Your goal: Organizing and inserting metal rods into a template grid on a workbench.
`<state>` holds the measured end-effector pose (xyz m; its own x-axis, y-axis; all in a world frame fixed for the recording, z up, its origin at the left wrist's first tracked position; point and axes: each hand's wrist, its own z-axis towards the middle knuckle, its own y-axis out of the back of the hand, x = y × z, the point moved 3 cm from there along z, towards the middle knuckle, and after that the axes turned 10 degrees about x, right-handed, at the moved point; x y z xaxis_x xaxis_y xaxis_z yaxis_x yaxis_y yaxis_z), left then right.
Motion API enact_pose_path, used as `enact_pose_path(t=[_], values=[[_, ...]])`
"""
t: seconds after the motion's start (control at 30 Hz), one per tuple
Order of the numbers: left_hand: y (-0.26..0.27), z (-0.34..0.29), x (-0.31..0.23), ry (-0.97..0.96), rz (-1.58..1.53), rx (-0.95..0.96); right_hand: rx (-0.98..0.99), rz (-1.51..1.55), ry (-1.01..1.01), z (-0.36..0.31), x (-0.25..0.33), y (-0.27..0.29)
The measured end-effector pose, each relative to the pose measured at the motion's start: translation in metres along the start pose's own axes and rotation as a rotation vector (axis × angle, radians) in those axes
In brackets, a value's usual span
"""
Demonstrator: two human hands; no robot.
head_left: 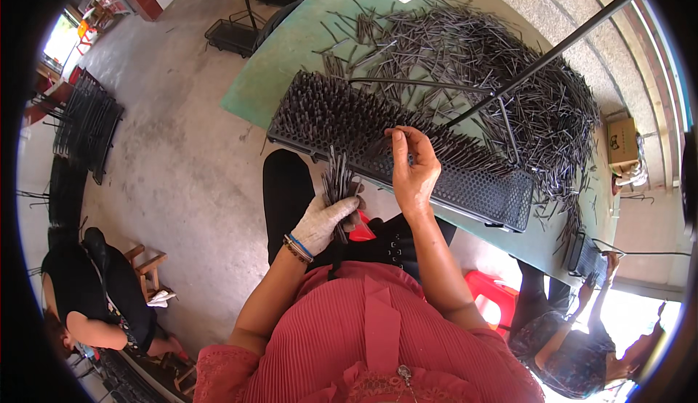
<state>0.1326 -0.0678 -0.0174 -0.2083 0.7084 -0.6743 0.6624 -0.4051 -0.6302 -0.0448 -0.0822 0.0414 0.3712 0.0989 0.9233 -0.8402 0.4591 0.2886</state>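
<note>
My left hand (pixel 327 221), in a pale knitted glove, is closed round a bundle of thin dark sticks (pixel 337 179) that point upward. My bare right hand (pixel 414 170) hovers at the near side of a long black mesh tray (pixel 480 194), thumb and fingertips pinched together; what is between them is too small and dark to make out. Dark sticks (pixel 320 112) stand upright, densely packed, in the holes over the tray's left and middle. Bare mesh shows along its right end and near edge.
A large heap of loose dark sticks (pixel 552 105) covers the green table (pixel 251 87) behind the tray. A black rod (pixel 552 50) slants up from the tray. Two other people sit nearby: one in black (pixel 102 287) at lower left, another (pixel 574 352) at lower right beside a smaller tray (pixel 586 258).
</note>
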Motion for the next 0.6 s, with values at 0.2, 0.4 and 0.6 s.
enact_pose_path(t=[0.2,0.4,0.6], values=[[0.005,0.000,0.004,0.033,0.042,0.026,-0.098,-0.107,0.072,-0.007,-0.004,-0.004],[0.003,-0.001,0.005,-0.006,-0.004,-0.008,-0.145,-0.043,0.063,-0.011,-0.007,-0.011],[0.012,-0.002,0.007,0.052,-0.001,0.074,-0.093,-0.153,0.134,-0.008,-0.010,-0.007]])
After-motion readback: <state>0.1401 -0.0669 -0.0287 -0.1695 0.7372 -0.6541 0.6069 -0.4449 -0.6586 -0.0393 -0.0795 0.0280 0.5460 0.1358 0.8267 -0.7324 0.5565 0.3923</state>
